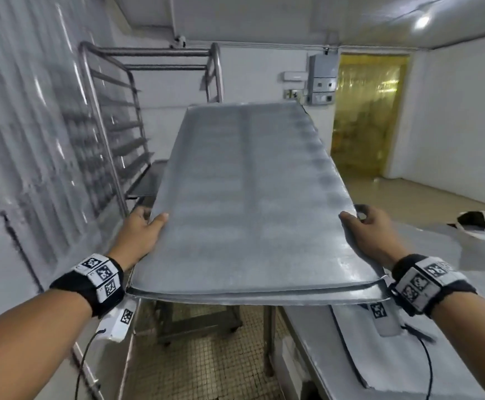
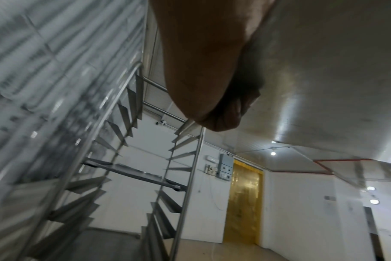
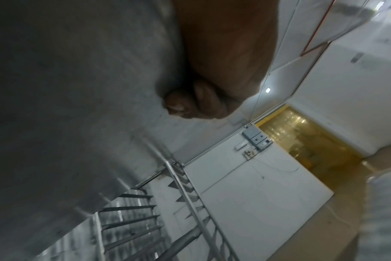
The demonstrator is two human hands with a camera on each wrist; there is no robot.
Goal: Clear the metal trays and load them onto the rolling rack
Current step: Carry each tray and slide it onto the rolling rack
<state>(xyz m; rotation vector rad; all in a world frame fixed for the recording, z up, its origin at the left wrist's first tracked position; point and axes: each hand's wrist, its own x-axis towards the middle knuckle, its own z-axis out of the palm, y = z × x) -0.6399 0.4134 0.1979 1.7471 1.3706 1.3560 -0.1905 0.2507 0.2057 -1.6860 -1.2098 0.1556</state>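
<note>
— Steel, dull grey and streaked: from the head view, what is that big sheet?

— A metal tray (image 1: 244,197), long and flat, held in the air lengthwise away from the person, far end raised. A second rim shows under its near edge, so it may be two stacked. The left hand (image 1: 141,232) grips its left edge, thumb on top, fingers curled underneath. The right hand (image 1: 371,229) grips the right edge the same way.

— And the rolling rack?

— The rolling rack (image 1: 114,122) stands ahead on the left, beside a clear strip curtain (image 1: 27,116). One loaded tray (image 1: 146,180) already sits on a runner. A steel table (image 1: 379,350) lies low on the right; a yellow strip-curtain doorway (image 1: 365,116) is at the back.

— Left wrist view?

— The hand fills the top, fingertips (image 2: 232,113) curled against the tray's pale underside. Below, the rack's angled runners climb both posts, with the loaded tray resting across them.

— Right wrist view?

— Dark tray underside on the left, with curled fingers (image 3: 190,104) pressed to it. The rack's runners appear below, blurred.
</note>
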